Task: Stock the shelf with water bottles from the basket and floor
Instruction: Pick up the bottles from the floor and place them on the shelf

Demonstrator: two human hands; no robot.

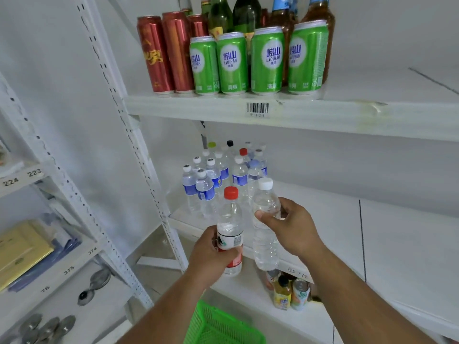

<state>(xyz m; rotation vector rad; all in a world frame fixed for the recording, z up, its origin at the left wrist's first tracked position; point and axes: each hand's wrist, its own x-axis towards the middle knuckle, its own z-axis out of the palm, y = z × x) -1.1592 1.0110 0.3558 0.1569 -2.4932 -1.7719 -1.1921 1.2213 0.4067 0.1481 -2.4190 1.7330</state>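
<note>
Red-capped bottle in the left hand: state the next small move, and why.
Probably set the red-capped bottle down on the middle shelf, in front of the standing water bottles. The left hand holds it upright at the shelf edge.

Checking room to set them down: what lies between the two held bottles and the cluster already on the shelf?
In the head view, only bare shelf separates the red-capped bottle and white-capped bottle from the cluster.
</note>
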